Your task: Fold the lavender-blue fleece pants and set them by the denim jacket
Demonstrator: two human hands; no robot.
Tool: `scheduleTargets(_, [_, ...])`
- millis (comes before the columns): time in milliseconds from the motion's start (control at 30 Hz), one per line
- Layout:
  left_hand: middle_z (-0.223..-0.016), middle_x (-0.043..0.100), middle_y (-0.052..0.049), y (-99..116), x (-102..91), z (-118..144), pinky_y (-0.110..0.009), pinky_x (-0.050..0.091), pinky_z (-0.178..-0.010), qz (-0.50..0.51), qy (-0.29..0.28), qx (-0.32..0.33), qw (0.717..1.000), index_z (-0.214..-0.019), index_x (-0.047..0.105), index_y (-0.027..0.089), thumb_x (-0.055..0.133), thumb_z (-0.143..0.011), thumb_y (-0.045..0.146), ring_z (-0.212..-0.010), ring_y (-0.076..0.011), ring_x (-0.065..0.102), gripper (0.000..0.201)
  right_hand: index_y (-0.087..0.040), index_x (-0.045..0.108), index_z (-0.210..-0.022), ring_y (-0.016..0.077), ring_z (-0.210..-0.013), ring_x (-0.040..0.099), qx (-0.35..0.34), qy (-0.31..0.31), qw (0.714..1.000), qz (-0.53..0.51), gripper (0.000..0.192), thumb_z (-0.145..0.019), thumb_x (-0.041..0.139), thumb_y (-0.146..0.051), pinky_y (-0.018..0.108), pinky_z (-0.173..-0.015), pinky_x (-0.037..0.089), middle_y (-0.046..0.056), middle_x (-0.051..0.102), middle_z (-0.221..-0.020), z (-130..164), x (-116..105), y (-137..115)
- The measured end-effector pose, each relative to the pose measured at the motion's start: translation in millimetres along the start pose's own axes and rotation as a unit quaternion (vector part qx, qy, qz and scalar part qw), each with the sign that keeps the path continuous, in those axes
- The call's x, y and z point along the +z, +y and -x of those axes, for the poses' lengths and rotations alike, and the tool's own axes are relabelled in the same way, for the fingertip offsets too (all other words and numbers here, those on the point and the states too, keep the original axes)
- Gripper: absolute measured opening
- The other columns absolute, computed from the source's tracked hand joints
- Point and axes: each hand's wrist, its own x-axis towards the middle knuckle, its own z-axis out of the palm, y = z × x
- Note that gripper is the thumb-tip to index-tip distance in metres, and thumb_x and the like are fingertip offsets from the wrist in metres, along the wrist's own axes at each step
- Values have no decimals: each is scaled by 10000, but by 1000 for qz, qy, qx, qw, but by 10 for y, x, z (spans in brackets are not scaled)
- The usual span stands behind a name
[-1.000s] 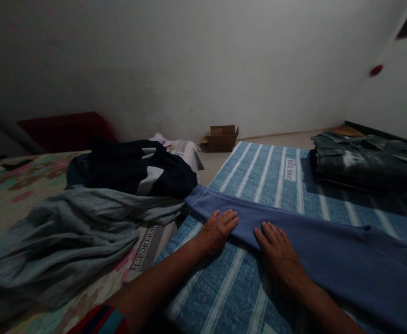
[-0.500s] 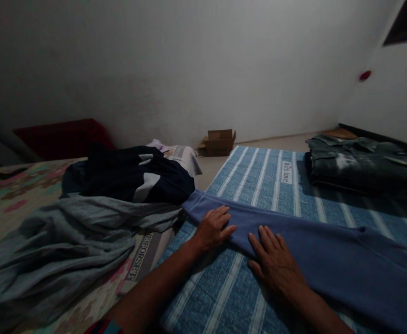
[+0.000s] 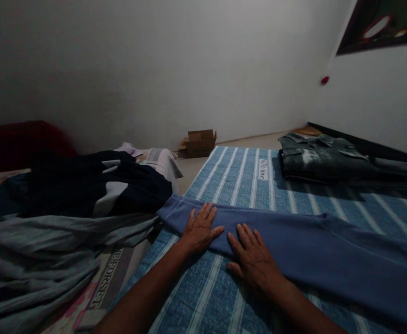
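Observation:
A pair of blue trousers, or a similar long blue garment (image 3: 294,236), lies stretched across a blue-and-white striped bedsheet (image 3: 193,287). My left hand (image 3: 200,228) rests palm down on its narrow left end, fingers spread. Just to the right, my right hand (image 3: 254,255) is also open, its fingertips flat on the cloth and its thumb by the lower edge. The garment's left tip touches a dark navy garment with white patches (image 3: 141,183). Its wider right part runs out of view.
Crumpled grey cloth (image 3: 40,260) lies at the left on a patterned bed cover. Folded dark denim clothes (image 3: 325,160) are stacked at the back right. An open cardboard box (image 3: 200,144) stands by the wall (image 3: 203,69). A dark red object (image 3: 22,144) sits at the far left.
The view has swung to the right, so everything appears shifted left. Both hands stay flat on the blue garment, the left one with its fingers spread a bit wider.

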Motion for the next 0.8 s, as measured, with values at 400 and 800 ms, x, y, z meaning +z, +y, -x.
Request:
scheduleTargets(400, [-1505,308,-137,578,-97,-182,-519,191,-1118,46,30,131,990,-1394,396,166,417,-912,484,-1399,-266,243,577,-165,437,-1392,309,-1361,307,87,36,992,85,596,-887,502,-475,522,-1095,248,174,374,-1458,212,-368,600])
scheduleTargets(800, [-1529,239,-148,662,23,-172,-582,134,-1111,54,-1,140,989,-1433,336,177,446,-876,556,-1416,-303,175,683,-213,360,-1437,307,-1406,183,114,-28,992,46,693,-877,405,-618,529,-1111,169,142,259,-1521,362,-282,747])
